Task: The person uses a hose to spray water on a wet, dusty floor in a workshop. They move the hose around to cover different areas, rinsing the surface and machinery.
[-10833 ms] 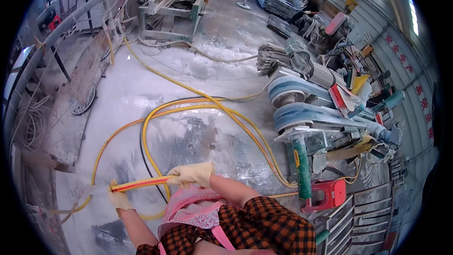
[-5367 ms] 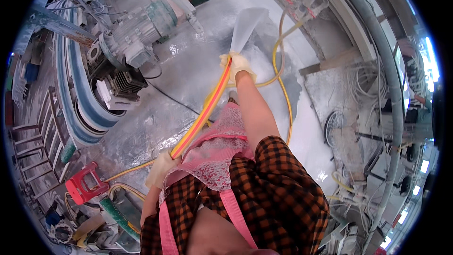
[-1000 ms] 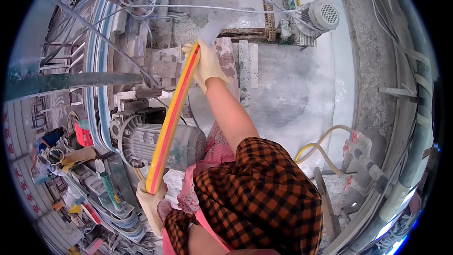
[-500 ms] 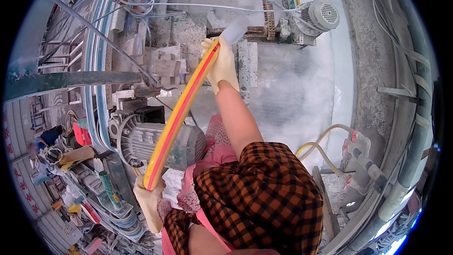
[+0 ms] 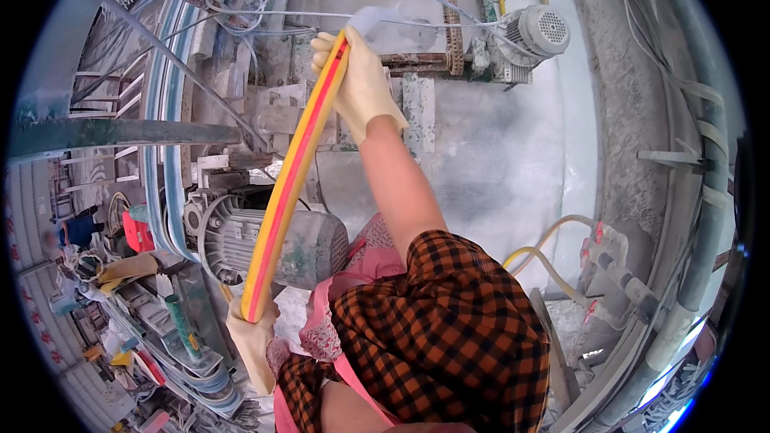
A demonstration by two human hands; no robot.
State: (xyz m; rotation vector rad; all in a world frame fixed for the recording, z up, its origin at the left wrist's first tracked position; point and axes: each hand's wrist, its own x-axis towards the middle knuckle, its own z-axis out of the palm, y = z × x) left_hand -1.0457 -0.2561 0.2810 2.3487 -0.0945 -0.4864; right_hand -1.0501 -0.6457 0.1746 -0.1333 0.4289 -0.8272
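A yellow hose [image 5: 298, 168] with a red stripe runs slantwise in front of me, from low left to upper middle. My right hand [image 5: 358, 84], in a cream rubber glove, is closed round its far end. A blurred whitish spray [image 5: 374, 18] comes off that end, beside the fingers. My left hand [image 5: 253, 337], gloved alike, grips the hose lower down, near my waist; its fingers are partly hidden. Beneath the hose sits a large grey ribbed electric motor [image 5: 269, 240], spattered with dirt. Wet grey flooring [image 5: 489, 168] with whitish haze lies right of my right forearm.
At the upper right stands a smaller motor [image 5: 539, 34] near a rusty drive chain [image 5: 449, 12]. A thin pale cable [image 5: 321, 14] crosses above. To the left, a green-grey beam [image 5: 128, 133] juts in. Pale hoses [image 5: 553, 244] and a long pipe [image 5: 706, 232] are on the right.
My right hand and the far end of the hose have swung forward and a little left, and the spray moved with them. The left hand stays about where it was.
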